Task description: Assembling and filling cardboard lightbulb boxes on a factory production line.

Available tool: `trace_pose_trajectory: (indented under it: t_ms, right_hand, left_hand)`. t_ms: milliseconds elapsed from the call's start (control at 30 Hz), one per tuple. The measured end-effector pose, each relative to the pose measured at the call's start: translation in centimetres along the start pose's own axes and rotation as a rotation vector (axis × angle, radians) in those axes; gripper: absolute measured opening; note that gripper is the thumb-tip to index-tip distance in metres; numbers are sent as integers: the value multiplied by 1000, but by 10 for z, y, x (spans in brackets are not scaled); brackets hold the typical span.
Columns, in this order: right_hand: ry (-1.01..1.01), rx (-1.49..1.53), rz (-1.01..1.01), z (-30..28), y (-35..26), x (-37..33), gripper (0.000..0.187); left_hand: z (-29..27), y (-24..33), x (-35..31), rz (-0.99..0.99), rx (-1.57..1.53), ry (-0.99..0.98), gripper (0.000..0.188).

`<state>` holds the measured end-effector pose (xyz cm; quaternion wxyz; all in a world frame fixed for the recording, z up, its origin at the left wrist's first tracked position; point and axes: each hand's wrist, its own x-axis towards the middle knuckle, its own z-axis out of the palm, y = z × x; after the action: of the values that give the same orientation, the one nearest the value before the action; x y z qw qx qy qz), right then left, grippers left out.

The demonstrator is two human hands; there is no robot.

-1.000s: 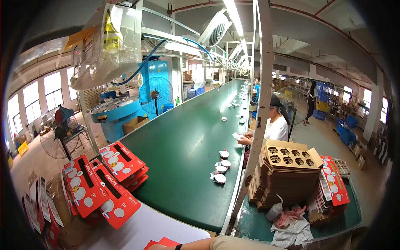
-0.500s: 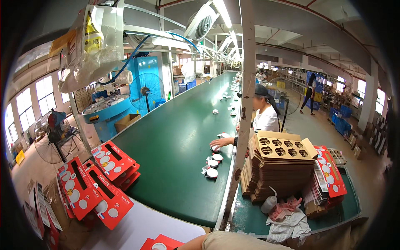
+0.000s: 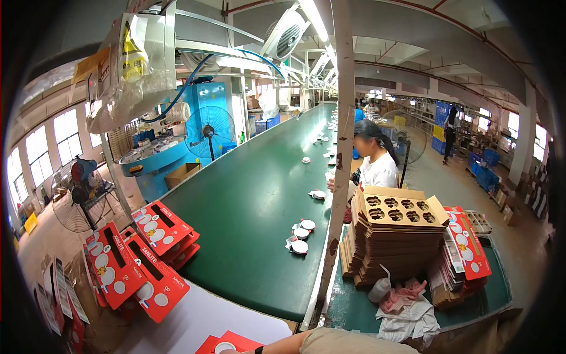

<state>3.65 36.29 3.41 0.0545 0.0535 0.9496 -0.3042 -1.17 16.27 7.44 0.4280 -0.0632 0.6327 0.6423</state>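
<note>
My right forearm (image 3: 289,343), with a beige sleeve and a dark wrist band, reaches leftward along the lower edge. The hand beyond the band is almost wholly cut off, so its fingers are hidden. It is nearest to a red printed card box (image 3: 240,341) with white round shapes, lying on the white tabletop (image 3: 218,315). My left hand is out of view. Several small round white pieces with red edges (image 3: 300,233) sit on the green conveyor belt (image 3: 247,236) ahead.
Red printed cartons (image 3: 159,283) are stacked at left. To the right stand brown cardboard inserts with cut-outs (image 3: 401,251), more red cartons (image 3: 469,248), a white squeeze bottle (image 3: 380,290) and rags (image 3: 407,315). A metal post (image 3: 341,147) rises beside the belt; a co-worker (image 3: 377,159) sits beyond it.
The co-worker's hand has drawn back from the belt, and one white piece there is gone. My forearm has shifted slightly right. A person in the distance has walked rightward.
</note>
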Motion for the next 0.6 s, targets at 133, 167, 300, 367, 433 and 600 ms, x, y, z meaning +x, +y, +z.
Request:
trace_pose_trajectory:
  t_ms: [133,167,300,367,433,600]
  right_hand:
    - [-117,160,143,51,25,51,35]
    - [-164,180,147,63,27,62,36]
    - [-151,-260,-14,66,34,42,45]
    - [-48,-451,-263,40,28,8,51]
    - [-77,-248,-95,1,19,-13,60]
    - [15,-303,-241,-64,1,-56,53]
  left_hand:
    - [13,9,-9,-25,-88,39,36]
    - [16,12,-9,-36,-125,-1,36]
    - [16,21,12,-145,-215,-459,55]
    - [9,9,22,-4,-126,-494,60]
    - [-1,1,31,-84,-162,-410,73]
    - [-11,1,34,-107,-168,-313,87]
